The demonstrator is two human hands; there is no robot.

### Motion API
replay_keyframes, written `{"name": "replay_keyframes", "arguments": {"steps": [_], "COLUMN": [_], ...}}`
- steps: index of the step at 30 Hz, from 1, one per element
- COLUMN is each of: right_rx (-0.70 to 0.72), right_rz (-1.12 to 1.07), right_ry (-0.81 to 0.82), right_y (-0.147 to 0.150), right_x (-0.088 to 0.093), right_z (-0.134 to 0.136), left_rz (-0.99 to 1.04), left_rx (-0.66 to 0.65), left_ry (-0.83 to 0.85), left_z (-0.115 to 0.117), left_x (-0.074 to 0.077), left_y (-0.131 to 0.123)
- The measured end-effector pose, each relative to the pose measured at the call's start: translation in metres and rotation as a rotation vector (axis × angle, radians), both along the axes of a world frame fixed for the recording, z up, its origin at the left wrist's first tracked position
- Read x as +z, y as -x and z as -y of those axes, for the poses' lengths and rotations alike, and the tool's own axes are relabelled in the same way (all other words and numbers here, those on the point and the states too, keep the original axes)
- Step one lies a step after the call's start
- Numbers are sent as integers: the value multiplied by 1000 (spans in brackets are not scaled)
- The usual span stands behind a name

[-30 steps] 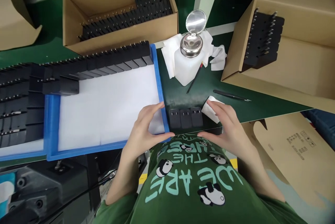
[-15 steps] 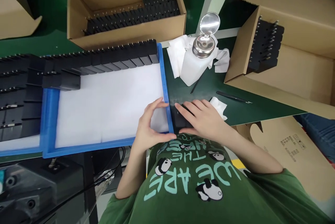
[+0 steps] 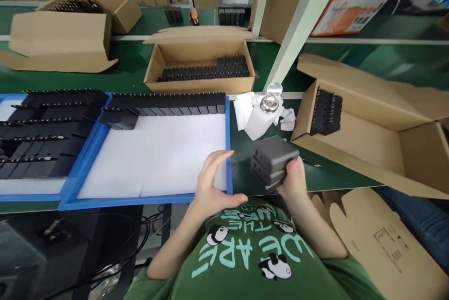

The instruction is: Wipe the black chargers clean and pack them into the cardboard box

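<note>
My right hand [image 3: 294,178] grips a stack of black blocks [image 3: 273,157], raised in front of my shirt and a little blurred. My left hand [image 3: 213,187] holds nothing; its thumb and fingers are spread over the right edge of the blue-rimmed tray [image 3: 228,150]. Along the back of that tray runs a row of black blocks [image 3: 168,105] with metal pins on top, and one more block [image 3: 121,120] sits at its left end. White sheeting lines the tray.
A white pump bottle [image 3: 258,121] stands on wipes behind the blocks. Tweezers [image 3: 311,163] lie right of my right hand. Open cartons with black blocks stand at the back [image 3: 199,87] and right [image 3: 351,157]. A pale post [image 3: 291,28] rises behind the bottle.
My right hand has lifted the black blocks off the table and turned them. My left hand stays spread near the tray edge. The view has tilted up, showing more of the background.
</note>
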State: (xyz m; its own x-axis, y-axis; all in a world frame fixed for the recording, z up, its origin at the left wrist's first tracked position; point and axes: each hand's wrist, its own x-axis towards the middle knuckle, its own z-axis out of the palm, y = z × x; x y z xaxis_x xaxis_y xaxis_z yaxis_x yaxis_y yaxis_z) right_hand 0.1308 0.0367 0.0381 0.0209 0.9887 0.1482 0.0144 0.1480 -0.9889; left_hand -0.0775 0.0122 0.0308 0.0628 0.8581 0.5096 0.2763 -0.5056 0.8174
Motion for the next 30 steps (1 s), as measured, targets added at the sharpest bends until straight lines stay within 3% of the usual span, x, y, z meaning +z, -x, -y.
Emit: {"name": "replay_keyframes", "arguments": {"steps": [2,5,10,20,27,30], "right_rx": [-31,26,18,-62,-110,-127], "right_rz": [-168,-228,-272,-257,-244,-239], "right_ry": [92,148,187,148,116,123], "right_y": [8,18,26,26,27,25], "right_x": [5,16,27,22,22,26], "right_z": [-1,-4,-1,6,11,10], "left_rz": [-32,-46,-81,-112,171,361], "left_rx": [-120,-222,-175,-112,-27,-93], "left_ry": [-13,-83,-195,-248,22,230], "left_z": [2,1,-3,2,2,0], "left_x": [12,27,42,53,52,55], "left_y": [-15,-32,-41,-46,-63,-67]}}
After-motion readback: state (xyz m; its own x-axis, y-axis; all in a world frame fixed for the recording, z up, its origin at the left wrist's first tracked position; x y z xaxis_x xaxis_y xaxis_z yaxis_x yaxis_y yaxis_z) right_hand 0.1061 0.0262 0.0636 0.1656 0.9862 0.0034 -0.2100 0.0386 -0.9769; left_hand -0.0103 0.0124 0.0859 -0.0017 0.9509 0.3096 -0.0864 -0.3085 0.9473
